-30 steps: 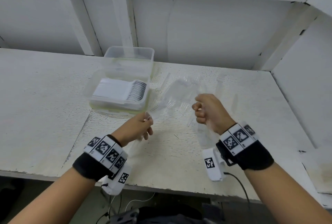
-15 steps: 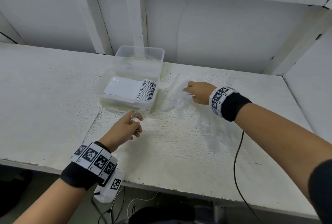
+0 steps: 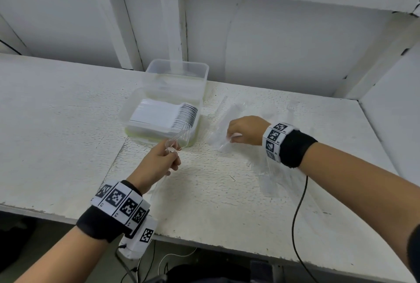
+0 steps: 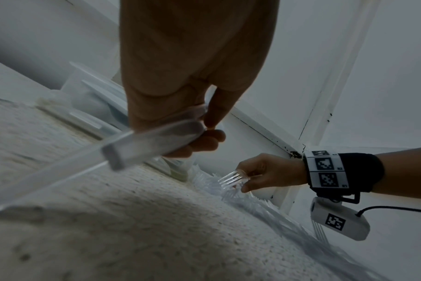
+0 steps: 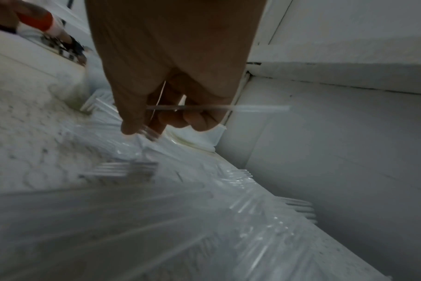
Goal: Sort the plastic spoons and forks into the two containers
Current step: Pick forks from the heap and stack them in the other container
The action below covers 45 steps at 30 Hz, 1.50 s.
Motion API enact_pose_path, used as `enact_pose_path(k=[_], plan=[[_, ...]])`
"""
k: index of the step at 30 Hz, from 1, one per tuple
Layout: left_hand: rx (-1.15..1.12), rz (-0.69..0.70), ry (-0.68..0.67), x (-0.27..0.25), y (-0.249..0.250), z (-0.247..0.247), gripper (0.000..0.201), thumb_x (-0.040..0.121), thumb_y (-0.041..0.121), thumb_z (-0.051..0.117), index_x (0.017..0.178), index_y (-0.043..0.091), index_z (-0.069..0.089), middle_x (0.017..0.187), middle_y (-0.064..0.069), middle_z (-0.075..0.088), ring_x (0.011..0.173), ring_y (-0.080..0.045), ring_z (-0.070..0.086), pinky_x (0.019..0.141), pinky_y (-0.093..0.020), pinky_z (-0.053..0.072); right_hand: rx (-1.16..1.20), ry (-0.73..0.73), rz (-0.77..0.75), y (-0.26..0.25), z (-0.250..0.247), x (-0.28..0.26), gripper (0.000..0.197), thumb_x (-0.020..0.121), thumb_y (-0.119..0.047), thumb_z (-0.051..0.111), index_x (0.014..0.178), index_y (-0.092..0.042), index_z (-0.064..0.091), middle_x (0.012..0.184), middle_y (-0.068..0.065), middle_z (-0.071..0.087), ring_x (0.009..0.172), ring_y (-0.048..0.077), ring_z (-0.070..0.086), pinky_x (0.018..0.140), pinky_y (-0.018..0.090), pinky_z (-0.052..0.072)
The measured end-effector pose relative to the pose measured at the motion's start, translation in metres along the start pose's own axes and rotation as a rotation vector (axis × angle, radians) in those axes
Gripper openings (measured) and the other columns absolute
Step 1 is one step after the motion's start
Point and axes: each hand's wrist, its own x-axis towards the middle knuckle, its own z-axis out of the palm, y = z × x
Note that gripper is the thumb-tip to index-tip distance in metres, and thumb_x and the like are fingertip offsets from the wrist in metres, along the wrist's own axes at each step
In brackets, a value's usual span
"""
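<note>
The white table (image 3: 68,137) carries everything, and its textured top runs back to a white panelled wall. Toward the back edge, left of the middle, stand the two clear containers: the far container (image 3: 177,71) against the wall, and the near container (image 3: 136,110) in front of it, already packed with a neat row of white cutlery (image 3: 163,115). To the right of these, spreading toward the right edge, lies the loose heap of clear plastic forks (image 3: 268,169), hard to make out against the white top.

The left hand (image 3: 159,162) hovers just in front of the near container, fingers curled round a bunch of clear forks (image 3: 179,136) whose tines point at the container's front wall. The right hand (image 3: 245,130) is down on the heap, thumb and fingers pinching a single fork (image 4: 231,178) by the neck, tines toward the containers.

The step in hand looks like gathering forks into the left bunch. To do it well, lift the pinched fork clear of its neighbours before moving, since tines tangle; keep its tines facing the same way as the bunch, and lay it flat against the others so the stack nests. Whether any spoons remain in the heap cannot be told
</note>
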Motion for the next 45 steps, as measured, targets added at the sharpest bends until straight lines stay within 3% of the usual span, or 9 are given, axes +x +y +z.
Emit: enact_pose_path(k=[6,14,18,26,30,36,39,42,45], plan=[[0.017,-0.007,-0.012,0.003,0.001,0.005,0.024,0.093,0.003,0.039,0.092,0.018,0.058,0.072,0.000,0.057,0.064,-0.012,0.053,0.058,-0.024,0.039,0.363,0.149,0.009,-0.004,0.003,-0.010,0.020,0.086,-0.027,0.065,0.100,-0.015,0.072,0.105,0.000,0.069,0.084,0.009,0.058,0.073,0.017,0.039],[-0.058,-0.018,-0.039,0.010,0.013,0.012,0.023,0.095,0.004,0.037,0.091,0.015,0.057,0.068,-0.004,0.052,0.054,-0.015,0.051,0.058,-0.028,0.041,0.975,0.725,0.254,-0.024,-0.033,-0.041,0.013,0.095,-0.019,0.051,0.089,-0.012,0.060,0.082,-0.002,0.054,0.061,0.003,0.053,0.064,0.015,0.047],[-0.093,-0.040,-0.017,0.016,0.021,0.023,0.023,0.093,0.006,0.034,0.086,0.016,0.053,0.064,-0.001,0.046,0.052,-0.014,0.043,0.053,-0.025,0.034,1.640,0.655,0.268,-0.033,-0.045,-0.065,0.024,0.101,-0.018,0.035,0.089,-0.008,0.053,0.085,0.012,0.061,0.068,0.022,0.067,0.067,0.033,0.056],[-0.588,-0.292,-0.054,0.031,0.041,0.050,0.016,0.095,0.022,0.052,0.081,0.018,0.044,0.052,0.005,0.032,0.035,-0.004,0.028,0.041,-0.015,0.028,2.087,0.539,0.146,-0.048,-0.029,-0.092,0.029,0.084,-0.022,0.041,0.084,-0.002,0.062,0.087,0.019,0.067,0.081,0.033,0.068,0.074,0.040,0.058],[-0.796,-0.392,-0.117,0.036,0.041,0.054,0.020,0.090,0.023,0.061,0.080,0.016,0.045,0.045,0.007,0.027,0.031,-0.003,0.026,0.038,-0.013,0.039,2.113,0.582,0.109,-0.048,-0.015,-0.099,0.033,0.077,-0.019,0.042,0.073,-0.002,0.070,0.084,0.019,0.067,0.079,0.033,0.068,0.072,0.040,0.057],[-0.629,-0.192,-0.133,0.039,0.039,0.055,0.032,0.085,-0.017,0.046,0.092,0.014,0.044,0.053,-0.003,0.044,0.038,-0.007,0.038,0.039,-0.017,0.044,2.123,0.398,0.108,-0.044,-0.001,-0.111,0.032,0.050,-0.022,0.074,0.066,0.006,0.071,0.081,0.020,0.068,0.074,0.034,0.068,0.071,0.039,0.057],[-0.445,-0.056,-0.170,0.037,0.040,0.049,0.037,0.086,-0.018,0.042,0.101,0.016,0.043,0.062,-0.004,0.042,0.052,-0.012,0.043,0.043,-0.017,0.045,1.939,0.236,0.260,-0.054,-0.003,-0.115,0.018,0.064,-0.009,0.063,0.064,0.008,0.068,0.069,0.018,0.065,0.060,0.029,0.065,0.061,0.033,0.056],[-0.274,0.109,-0.195,0.036,0.043,0.047,0.041,0.083,-0.020,0.042,0.107,0.014,0.040,0.060,-0.002,0.038,0.047,-0.008,0.042,0.044,-0.018,0.044,1.719,0.044,0.415,-0.068,-0.006,-0.112,0.022,0.095,-0.009,0.044,0.092,0.003,0.061,0.083,0.013,0.060,0.051,0.020,0.057,0.053,0.030,0.052],[-0.130,0.233,-0.209,0.035,0.049,0.053,0.044,0.081,-0.018,0.046,0.100,0.022,0.043,0.058,-0.002,0.039,0.048,-0.009,0.041,0.048,-0.020,0.045,1.483,-0.051,0.498,-0.077,-0.004,-0.104,0.025,0.100,-0.022,0.036,0.108,-0.008,0.055,0.083,0.009,0.056,0.045,0.013,0.048,0.043,0.024,0.042]])
